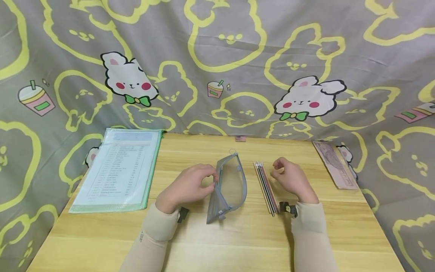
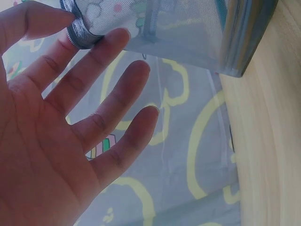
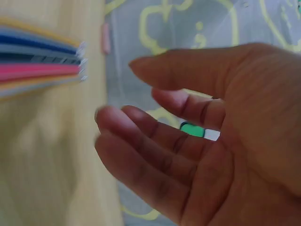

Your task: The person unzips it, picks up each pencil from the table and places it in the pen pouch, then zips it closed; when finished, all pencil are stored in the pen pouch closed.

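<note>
Thumb and index finger of my left hand [image 1: 190, 185] pinch the zippered edge of a grey mesh pouch [image 1: 216, 206], which stands on the table with its mouth spread wide. In the left wrist view the other fingers of that hand are spread apart beside the mesh. Right of the pouch lies a bundle of several pencils [image 1: 263, 185], side by side; their capped ends show in the right wrist view. My right hand [image 1: 290, 176] hovers just right of the pencils, fingers loosely bent and nothing between them.
A clear zip folder with a green edge [image 1: 149, 177] holding a printed sheet [image 1: 119, 166] lies at the left. On the right is a pinkish banknote-like slip [image 1: 334, 166]. A small pink eraser-like block [image 1: 240, 139] sits at the back edge, by the patterned curtain [image 1: 190, 49].
</note>
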Demonstrator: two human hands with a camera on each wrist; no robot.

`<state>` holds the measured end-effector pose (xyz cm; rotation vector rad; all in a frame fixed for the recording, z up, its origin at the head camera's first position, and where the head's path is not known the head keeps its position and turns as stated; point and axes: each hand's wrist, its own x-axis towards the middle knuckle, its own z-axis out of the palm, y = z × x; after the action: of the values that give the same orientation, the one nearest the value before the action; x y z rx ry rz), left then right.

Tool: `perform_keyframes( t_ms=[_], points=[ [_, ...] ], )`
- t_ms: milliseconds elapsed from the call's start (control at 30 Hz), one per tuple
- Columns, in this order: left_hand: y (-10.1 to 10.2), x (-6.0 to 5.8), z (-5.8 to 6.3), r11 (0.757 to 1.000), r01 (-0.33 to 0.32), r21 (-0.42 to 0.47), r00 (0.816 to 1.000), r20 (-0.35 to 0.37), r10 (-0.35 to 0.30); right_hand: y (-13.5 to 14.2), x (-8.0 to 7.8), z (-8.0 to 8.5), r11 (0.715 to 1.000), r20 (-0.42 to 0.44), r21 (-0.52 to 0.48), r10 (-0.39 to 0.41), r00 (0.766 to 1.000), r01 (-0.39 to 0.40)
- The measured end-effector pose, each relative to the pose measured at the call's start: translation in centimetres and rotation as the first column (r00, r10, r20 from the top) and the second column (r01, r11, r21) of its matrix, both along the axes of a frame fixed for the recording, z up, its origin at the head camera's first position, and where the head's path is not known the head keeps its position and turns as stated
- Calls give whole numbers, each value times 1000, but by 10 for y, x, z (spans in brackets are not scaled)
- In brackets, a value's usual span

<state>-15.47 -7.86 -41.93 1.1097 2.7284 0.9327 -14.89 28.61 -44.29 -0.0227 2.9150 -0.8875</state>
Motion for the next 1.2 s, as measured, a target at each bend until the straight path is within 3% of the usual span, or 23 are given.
perform_keyframes(
  t_ms=[200,367,1200],
  points=[
    [0,0,-1,1000,1,-1,1000,-7,-1,3,-6,-18,998,48,-70,10,999,-7],
    [0,1,0,1000,2,-3,1000,-8,-2,0,-9,-25,999,50,-39,10,999,-8],
    [0,1,1,1000,0,-1,1000,-2,0,-9,-14,-35,997,58,60,35,998,-39]
  ],
)
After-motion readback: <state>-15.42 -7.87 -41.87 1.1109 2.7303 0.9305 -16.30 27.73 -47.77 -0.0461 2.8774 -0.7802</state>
